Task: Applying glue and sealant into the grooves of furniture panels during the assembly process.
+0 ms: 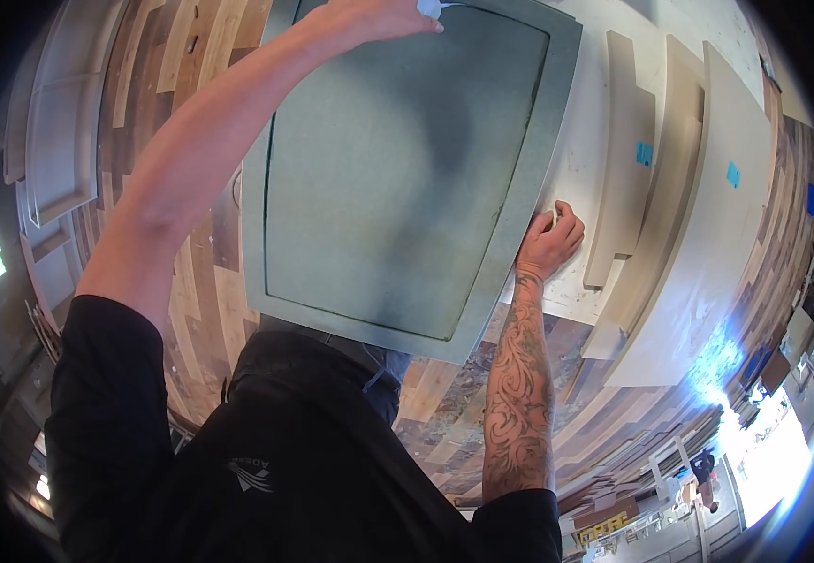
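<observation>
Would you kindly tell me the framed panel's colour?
The framed panel is a muted grey-green, seen in the head view.

A grey-green framed panel (360, 188) lies toward twelve o'clock, its far end skewed toward one; a small white object (429, 8), partly hidden, overlaps it.

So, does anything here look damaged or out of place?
Nothing looks plainly broken or spilled. The grey-green panel shows a dark, uneven line around its recessed middle; I can't tell whether it's shadow or a gap. Small blue patches stand out against two pale boards.
</observation>
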A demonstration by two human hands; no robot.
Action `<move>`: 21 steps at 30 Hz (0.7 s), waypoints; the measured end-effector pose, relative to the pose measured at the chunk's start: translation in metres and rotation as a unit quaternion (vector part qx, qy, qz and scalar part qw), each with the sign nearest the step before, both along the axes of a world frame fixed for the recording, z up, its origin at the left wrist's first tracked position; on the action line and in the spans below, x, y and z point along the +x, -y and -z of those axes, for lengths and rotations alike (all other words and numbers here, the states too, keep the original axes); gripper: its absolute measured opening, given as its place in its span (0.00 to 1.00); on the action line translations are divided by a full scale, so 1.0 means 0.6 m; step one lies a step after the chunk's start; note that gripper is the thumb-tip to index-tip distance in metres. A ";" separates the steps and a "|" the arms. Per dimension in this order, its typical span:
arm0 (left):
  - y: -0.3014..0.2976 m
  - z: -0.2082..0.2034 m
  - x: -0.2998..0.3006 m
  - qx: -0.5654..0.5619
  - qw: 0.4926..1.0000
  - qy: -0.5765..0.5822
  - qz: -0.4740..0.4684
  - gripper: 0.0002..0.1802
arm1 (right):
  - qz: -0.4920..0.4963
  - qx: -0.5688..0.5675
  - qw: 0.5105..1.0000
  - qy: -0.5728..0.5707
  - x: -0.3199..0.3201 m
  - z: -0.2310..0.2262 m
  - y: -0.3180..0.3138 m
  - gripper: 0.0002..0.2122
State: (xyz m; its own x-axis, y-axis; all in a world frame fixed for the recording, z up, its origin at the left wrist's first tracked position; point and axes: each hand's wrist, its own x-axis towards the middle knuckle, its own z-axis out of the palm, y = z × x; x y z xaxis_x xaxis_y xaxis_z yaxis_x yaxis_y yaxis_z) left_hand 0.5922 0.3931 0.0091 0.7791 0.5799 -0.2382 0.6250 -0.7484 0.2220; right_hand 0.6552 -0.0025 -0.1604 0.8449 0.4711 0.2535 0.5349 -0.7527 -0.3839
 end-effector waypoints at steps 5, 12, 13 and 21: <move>-0.003 0.004 0.002 0.012 1.000 0.014 0.021 0.25 | 0.001 0.003 1.000 -0.002 -0.001 0.000 0.002 0.11; -0.014 0.022 -0.004 0.043 0.997 0.028 0.049 0.25 | -0.004 0.008 1.000 0.002 0.001 0.000 0.001 0.11; -0.017 0.023 -0.007 0.055 0.995 0.047 0.065 0.25 | -0.007 0.011 1.000 0.007 0.001 0.000 -0.001 0.12; -0.020 0.013 -0.013 0.055 0.998 0.026 0.030 0.26 | 0.000 0.006 1.000 0.002 0.000 0.001 -0.001 0.10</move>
